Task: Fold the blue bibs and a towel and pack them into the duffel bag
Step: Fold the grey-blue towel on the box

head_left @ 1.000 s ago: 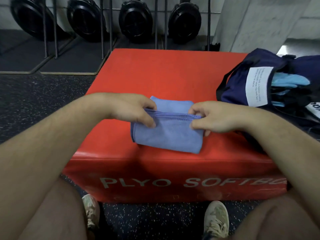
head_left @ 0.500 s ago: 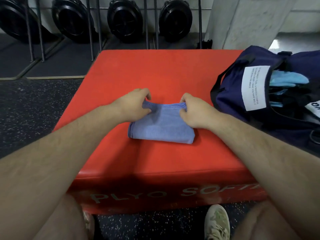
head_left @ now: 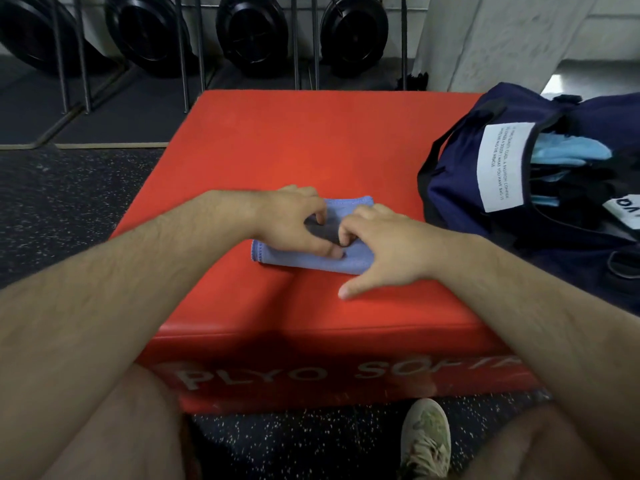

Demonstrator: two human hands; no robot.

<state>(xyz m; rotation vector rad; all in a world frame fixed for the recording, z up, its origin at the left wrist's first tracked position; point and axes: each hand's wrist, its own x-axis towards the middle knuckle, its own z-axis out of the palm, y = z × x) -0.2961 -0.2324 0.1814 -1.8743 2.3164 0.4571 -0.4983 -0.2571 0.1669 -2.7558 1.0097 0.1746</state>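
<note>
Blue towel (head_left: 349,263), red box (head_left: 311,143)

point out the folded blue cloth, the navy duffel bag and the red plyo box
folded blue cloth (head_left: 349,261), head view, near edge between the hands
navy duffel bag (head_left: 453,174), head view, left side wall beside the white label
red plyo box (head_left: 311,140), head view, bare top surface beyond the cloth
</note>
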